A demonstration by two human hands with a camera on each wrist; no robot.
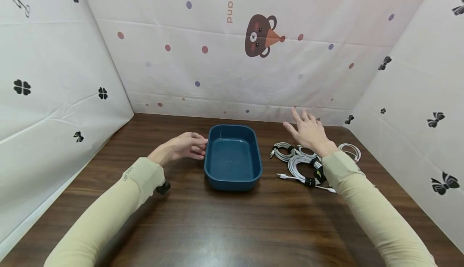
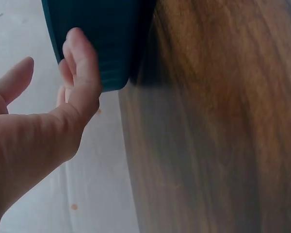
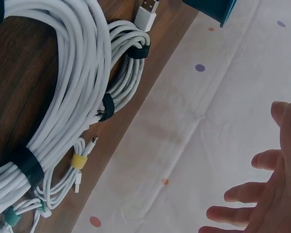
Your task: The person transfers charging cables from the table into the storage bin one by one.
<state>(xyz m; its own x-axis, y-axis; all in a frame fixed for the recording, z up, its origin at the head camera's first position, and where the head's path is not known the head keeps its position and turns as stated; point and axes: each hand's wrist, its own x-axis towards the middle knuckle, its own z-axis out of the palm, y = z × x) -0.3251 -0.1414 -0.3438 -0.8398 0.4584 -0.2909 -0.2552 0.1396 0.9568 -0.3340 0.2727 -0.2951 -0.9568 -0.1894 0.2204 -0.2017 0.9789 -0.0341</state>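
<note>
A dark blue rectangular bin (image 1: 233,184) stands upright on the table, its inside bare. At its left wall is my left hand (image 1: 185,145), fingertips at or very near the rim, fingers loosely bent and thumb apart in the left wrist view. Over the coiled white cables (image 1: 297,165) to the right hovers my right hand (image 1: 309,133), fingers spread and holding nothing. In the right wrist view, a thick white coil (image 3: 82,68) has dark straps, a smaller coil (image 3: 128,77) ends in a USB plug (image 3: 145,17), and a thin cable has a yellow tie (image 3: 79,161).
The brown wooden table (image 1: 224,222) is bounded by a patterned white cloth at the back (image 1: 174,65), left (image 1: 47,77) and right (image 1: 409,110). Another thin white coil (image 1: 353,152) lies beyond my right wrist. A small black object (image 1: 163,187) is at my left cuff.
</note>
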